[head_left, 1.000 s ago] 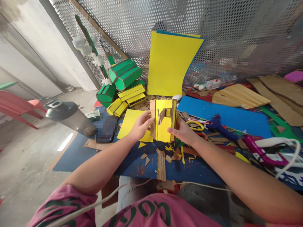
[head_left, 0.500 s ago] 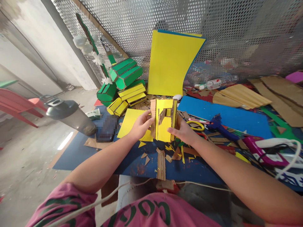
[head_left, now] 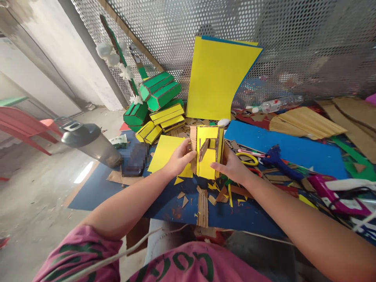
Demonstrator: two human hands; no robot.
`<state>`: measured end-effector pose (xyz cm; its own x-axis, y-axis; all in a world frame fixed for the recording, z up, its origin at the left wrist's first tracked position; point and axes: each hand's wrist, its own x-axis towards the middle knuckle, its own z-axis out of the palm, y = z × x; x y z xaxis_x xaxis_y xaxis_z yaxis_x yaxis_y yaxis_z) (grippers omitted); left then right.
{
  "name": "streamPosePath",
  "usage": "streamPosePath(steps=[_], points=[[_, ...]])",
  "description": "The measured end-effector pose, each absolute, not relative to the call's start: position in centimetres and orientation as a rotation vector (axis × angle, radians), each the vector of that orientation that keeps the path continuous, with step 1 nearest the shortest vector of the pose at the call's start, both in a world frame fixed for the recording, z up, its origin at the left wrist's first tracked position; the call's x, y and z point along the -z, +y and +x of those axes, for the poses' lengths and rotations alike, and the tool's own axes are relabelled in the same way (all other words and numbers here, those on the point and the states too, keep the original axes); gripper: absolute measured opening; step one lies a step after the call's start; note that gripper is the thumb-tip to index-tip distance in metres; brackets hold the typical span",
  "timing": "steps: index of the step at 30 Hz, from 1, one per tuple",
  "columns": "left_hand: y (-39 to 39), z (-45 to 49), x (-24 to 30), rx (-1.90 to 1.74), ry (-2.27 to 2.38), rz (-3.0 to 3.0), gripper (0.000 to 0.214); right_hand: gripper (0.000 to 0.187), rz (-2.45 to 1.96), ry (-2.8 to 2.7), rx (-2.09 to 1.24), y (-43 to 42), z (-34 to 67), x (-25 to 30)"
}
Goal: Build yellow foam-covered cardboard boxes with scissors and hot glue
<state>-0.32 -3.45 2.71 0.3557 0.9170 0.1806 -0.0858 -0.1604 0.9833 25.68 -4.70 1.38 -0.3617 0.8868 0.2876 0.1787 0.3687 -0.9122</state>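
Observation:
A small yellow cardboard box [head_left: 206,169] with brown cut edges stands upright between my hands, just above the blue table sheet [head_left: 164,199]. In its front face is a cut-out opening with a cardboard flap [head_left: 203,149] swung outward. My right hand [head_left: 235,164] grips the box's right side, thumb on the front and the other fingers hidden behind. Along the left edge runs a brown corrugated cardboard strip [head_left: 193,135], pinched by my left hand [head_left: 180,159]; whether it is joined to the box I cannot tell. Yellow card [head_left: 163,152] lies under my left hand.
Cardboard scraps [head_left: 202,207] litter the front. Yellow-handled scissors [head_left: 248,158], a blue glue gun [head_left: 273,156] and a magenta hot-air tool [head_left: 326,192] lie right. Left are a phone [head_left: 135,160] and a tilted bottle [head_left: 91,143]. Green cardboard shapes [head_left: 161,92] and yellow sheets [head_left: 220,78] stand behind.
The whole view has shifted slightly, so things appear further right. The box has turned a little in my hands, and its opening shows more clearly. Both hands keep their grip.

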Motion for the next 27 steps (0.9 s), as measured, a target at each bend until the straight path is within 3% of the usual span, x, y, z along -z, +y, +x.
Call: streamPosePath(steps=[9, 27], points=[[-3.8, 0.1, -2.5, -1.112, 0.760, 1.426, 0.071, 0.107, -0.959, -1.803, -1.028, -4.9, 25.6, -1.5], [-4.7, 0.2, -3.5, -1.068, 0.974, 1.398, 0.066, 0.110, -1.021, -1.772, -1.097, -5.2, 25.4, -1.6]])
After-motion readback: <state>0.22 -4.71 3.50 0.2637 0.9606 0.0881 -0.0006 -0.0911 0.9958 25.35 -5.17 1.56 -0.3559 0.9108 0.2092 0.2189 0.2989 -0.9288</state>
